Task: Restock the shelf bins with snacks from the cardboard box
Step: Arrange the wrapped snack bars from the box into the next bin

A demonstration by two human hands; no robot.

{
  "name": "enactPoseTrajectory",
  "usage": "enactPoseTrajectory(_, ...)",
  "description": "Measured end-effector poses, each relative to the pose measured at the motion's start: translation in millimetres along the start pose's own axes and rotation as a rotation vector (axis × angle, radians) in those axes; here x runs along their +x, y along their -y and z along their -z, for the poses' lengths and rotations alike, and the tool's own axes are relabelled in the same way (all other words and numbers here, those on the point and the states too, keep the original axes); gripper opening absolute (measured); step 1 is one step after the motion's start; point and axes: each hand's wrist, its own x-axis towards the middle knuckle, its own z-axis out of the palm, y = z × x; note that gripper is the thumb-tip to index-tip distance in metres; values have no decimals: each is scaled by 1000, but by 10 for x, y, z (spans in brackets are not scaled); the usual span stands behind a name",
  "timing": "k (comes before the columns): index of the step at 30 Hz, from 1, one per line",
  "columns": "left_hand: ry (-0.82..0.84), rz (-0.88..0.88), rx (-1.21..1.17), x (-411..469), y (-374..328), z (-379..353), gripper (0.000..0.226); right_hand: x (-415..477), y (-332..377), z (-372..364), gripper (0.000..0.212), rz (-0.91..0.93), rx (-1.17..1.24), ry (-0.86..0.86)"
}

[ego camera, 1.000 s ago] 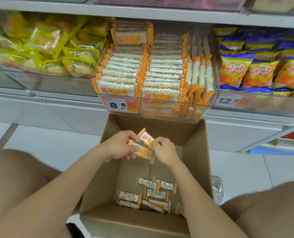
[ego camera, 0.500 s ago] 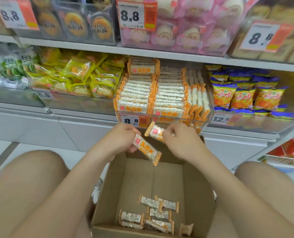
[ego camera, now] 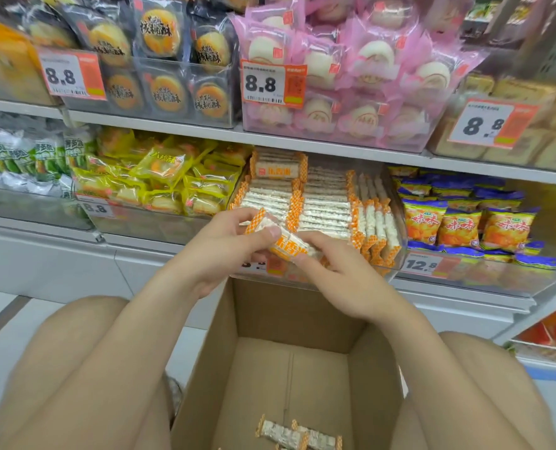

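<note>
White shop shelving (ego camera: 302, 141) spans 9 to 3 o'clock. At 6 o'clock an open brown cardboard box (ego camera: 299, 313) holds a few silvery orange-ended bars (ego camera: 289, 435) on its floor. At centre, just before the clear plastic bin (ego camera: 380, 271) of stacked bars, the left hand (ego camera: 224, 251) and right hand (ego camera: 338, 274) meet, each grip curled narrow around the orange-and-white wrapped snack bars (ego camera: 286, 241).

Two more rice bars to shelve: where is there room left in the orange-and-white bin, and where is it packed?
Room: above the middle stack, beside the top bar of the left stack, and perhaps behind the upright row at the bin's right wall. The front looks packed.
</note>
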Motion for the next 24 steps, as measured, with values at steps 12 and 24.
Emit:
enactPoseTrajectory(12,-70,-156,1201,385,312,93,65,1081,-139,-37,41,-36,-526,-417)
enactPoseTrajectory(24,53,-89,1328,460,356,84,77,2054,-103,-268,27,-230,-527,-309)
